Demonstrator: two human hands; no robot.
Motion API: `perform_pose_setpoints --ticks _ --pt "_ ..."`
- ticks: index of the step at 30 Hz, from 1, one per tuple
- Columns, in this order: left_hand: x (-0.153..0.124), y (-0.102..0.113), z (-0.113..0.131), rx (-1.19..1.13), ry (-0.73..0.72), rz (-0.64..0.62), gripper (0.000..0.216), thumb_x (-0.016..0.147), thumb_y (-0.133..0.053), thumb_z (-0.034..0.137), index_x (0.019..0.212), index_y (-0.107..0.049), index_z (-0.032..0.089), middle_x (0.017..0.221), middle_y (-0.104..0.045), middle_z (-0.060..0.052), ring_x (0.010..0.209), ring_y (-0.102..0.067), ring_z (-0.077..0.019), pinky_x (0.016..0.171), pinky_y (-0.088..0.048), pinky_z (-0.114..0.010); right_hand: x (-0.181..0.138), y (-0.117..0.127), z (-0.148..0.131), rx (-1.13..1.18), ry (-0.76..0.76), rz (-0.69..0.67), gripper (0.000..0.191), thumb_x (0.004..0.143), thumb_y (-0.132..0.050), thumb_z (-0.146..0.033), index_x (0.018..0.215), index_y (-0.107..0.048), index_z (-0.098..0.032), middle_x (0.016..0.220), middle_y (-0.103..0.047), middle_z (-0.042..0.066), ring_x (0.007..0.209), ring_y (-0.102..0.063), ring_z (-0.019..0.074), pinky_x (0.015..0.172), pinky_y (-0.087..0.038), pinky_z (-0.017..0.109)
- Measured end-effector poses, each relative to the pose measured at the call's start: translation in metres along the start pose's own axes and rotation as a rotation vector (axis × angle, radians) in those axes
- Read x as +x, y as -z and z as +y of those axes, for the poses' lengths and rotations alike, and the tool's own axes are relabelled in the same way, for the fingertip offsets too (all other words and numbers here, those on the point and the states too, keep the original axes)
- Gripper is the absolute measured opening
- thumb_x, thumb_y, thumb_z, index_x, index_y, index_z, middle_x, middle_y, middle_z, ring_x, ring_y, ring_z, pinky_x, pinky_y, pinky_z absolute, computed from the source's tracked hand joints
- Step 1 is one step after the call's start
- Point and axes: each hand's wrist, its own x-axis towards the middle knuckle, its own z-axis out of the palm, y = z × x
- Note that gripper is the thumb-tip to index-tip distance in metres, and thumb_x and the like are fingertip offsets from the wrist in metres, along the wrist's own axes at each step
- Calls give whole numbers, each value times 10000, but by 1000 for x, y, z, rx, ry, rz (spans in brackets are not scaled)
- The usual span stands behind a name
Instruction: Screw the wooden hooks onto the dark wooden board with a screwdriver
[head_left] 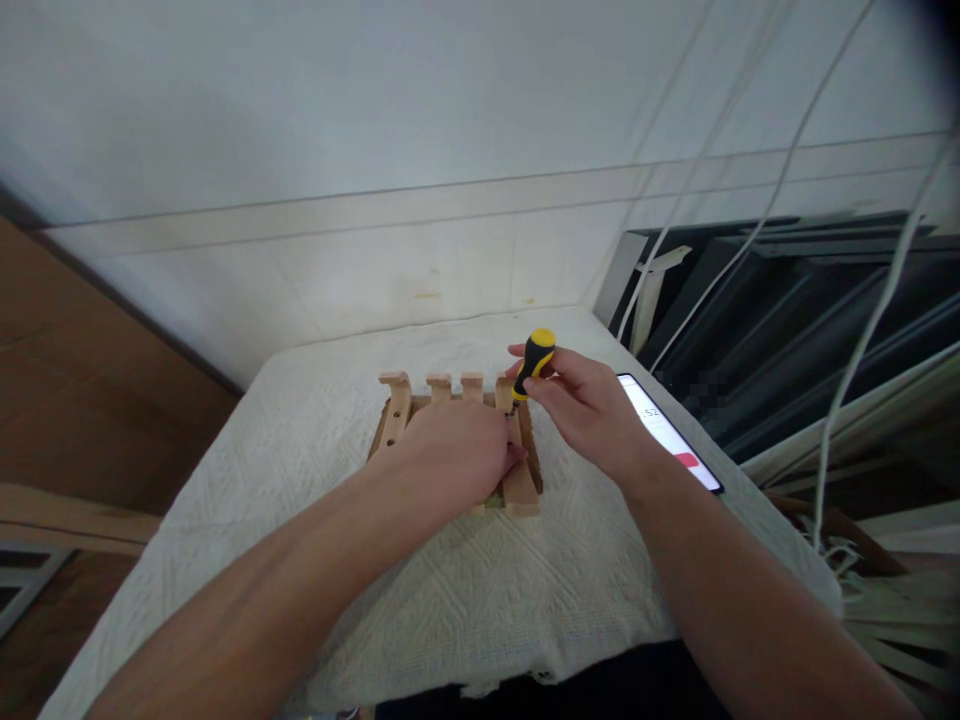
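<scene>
A small wooden rack (pixel 516 487) with several curved hook-ended slats lies on the cloth-covered table. Dark holes show in its left slat (pixel 395 425). My left hand (pixel 457 450) lies across the middle of the rack, closed, with its fingertips at the right slat; most of the fingers are hidden from the camera. My right hand (pixel 589 405) grips a yellow and black screwdriver (pixel 536 358) by its handle. The screwdriver leans slightly, its metal tip pointing down at the right slat beside my left fingers. Whether the tip sits in a screw is too small to tell.
Right of my right hand lies a phone (pixel 664 430) with a lit screen. The white textured cloth (pixel 322 400) covers the table up to the pale wall (pixel 420 260). White cables (pixel 829 430) hang at the right, before dark stacked panels (pixel 787 310). Brown board (pixel 97 300) stands left.
</scene>
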Motion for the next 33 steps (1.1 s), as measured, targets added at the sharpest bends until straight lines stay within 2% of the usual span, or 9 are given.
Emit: perform_pose_setpoints --ticks 4,7,10,14,20,24,29,33 --pt "0 0 -2 -6 -11 9 426 912 -401 436 932 -714 148 913 -713 -167 818 -669 -319 704 -526 -445 2 1 -1 31 -48 27 198 826 -534 -247 953 -671 -183 870 -707 51 770 -641 183 671 -499 331" --pt "-1 -1 -3 12 -47 14 429 925 -384 418 920 -713 143 916 -712 -165 831 -670 -321 707 -531 -454 4 0 1 41 -109 63 208 799 -608 -334 935 -650 -183 851 -693 50 727 -630 172 632 -492 321" --pt "-3 -1 -2 17 -71 40 452 935 -365 427 898 -709 137 906 -714 -161 831 -675 -329 696 -536 -460 6 0 2 56 -199 74 275 756 -674 -397 918 -614 -182 835 -675 37 602 -582 128 536 -453 290" --pt "-4 -2 -1 14 -50 58 451 934 -376 442 914 -708 137 920 -714 -158 840 -680 -326 702 -541 -447 8 0 1 192 -215 73 422 728 -706 -354 1084 -538 -204 928 -660 25 500 -518 75 435 -384 250" --pt "-3 -1 2 0 -29 13 457 944 -354 427 955 -712 143 956 -722 -147 877 -678 -303 754 -533 -420 6 2 5 331 -183 10 322 797 -612 -290 1103 -571 -199 1020 -640 46 602 -574 94 487 -443 251" --pt "-1 -1 1 -11 -45 -11 467 940 -353 429 973 -713 134 993 -718 -159 904 -672 -310 770 -524 -421 7 1 9 295 -164 20 398 792 -620 -291 1177 -553 -213 1012 -632 42 607 -566 101 505 -442 267" --pt "-1 -1 1 -1 -43 2 470 939 -351 430 976 -720 140 1005 -722 -154 897 -668 -298 772 -513 -401 10 -5 10 121 -150 99 325 733 -701 -354 998 -616 -185 838 -614 15 676 -534 126 610 -462 299" --pt "-2 0 3 4 -32 13 457 934 -375 424 947 -726 130 959 -724 -163 857 -670 -288 744 -514 -386 10 -7 11 162 -197 83 311 737 -696 -387 962 -613 -189 837 -624 12 612 -510 107 539 -417 274"
